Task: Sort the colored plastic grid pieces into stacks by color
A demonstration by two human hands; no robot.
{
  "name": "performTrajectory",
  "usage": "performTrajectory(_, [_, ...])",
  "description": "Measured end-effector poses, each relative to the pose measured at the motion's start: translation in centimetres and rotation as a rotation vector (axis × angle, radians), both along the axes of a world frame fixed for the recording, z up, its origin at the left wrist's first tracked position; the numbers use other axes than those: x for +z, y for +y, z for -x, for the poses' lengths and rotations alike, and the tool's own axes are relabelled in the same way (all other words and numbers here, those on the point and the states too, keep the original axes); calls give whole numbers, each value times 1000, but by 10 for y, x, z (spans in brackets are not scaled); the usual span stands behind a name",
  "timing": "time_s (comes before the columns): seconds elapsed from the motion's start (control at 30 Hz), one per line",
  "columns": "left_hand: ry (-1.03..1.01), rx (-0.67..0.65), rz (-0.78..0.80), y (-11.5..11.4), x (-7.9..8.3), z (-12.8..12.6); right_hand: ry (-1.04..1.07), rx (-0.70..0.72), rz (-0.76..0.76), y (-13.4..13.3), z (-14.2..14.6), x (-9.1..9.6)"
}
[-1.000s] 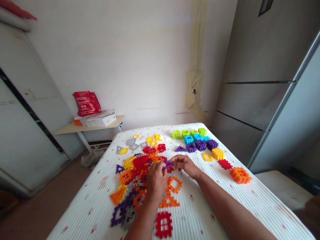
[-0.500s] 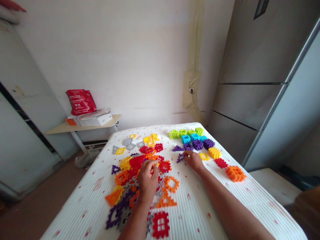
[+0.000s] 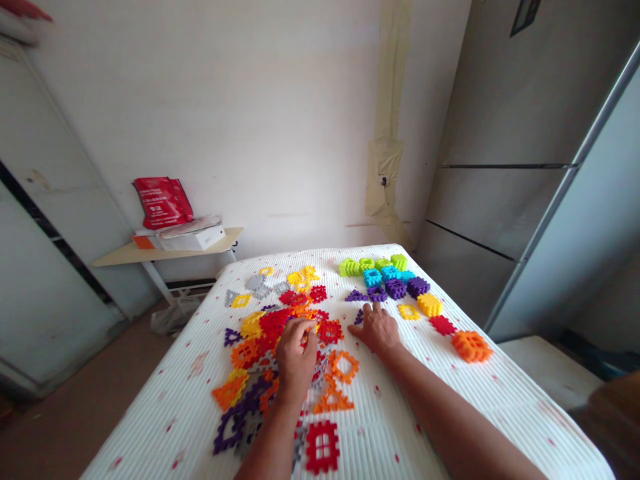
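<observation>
My left hand (image 3: 297, 353) hovers over or rests on the mixed pile of toothed plastic building pieces, fingers curled; what they hold, if anything, is hidden. Beside its fingers lies a red window piece (image 3: 331, 331). My right hand (image 3: 379, 329) is palm down on the white cloth, fingers and thumb apart. A purple triangular piece (image 3: 359, 317) shows partly from behind it. Just beyond its fingertips are another purple triangle (image 3: 357, 295) and a purple square frame (image 3: 377, 294). To its right is a yellow square frame (image 3: 409, 312).
Sorted stacks stand on the right: green (image 3: 349, 268), blue (image 3: 372, 277), purple (image 3: 418, 287), yellow (image 3: 429, 305), red (image 3: 443, 325) and orange (image 3: 471, 347). Grey pieces (image 3: 255, 283) lie at the far left. A fridge (image 3: 495, 200) stands beyond the table's right edge.
My right hand has let go of the purple triangle and come slightly toward me, its fingers spreading flat. My left hand stays in the same place.
</observation>
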State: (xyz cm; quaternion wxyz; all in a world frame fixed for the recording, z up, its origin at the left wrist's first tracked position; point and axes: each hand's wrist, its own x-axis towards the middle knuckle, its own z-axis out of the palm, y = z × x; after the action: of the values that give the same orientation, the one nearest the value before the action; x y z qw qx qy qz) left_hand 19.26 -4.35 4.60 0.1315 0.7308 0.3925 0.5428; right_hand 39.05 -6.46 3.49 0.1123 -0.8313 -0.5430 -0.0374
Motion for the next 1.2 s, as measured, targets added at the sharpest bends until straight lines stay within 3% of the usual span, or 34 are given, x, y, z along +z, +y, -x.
performTrajectory(0.17, [2, 8, -20, -1, 3, -1, 23, -54, 55, 0, 0, 2])
performTrajectory(0.83, [11, -8, -101, 2, 1, 0, 17, -68, 21, 2, 4, 5])
performTrajectory(1.2, [15, -8, -120, 1, 3, 1, 6, -66, 41, 1, -10, 0])
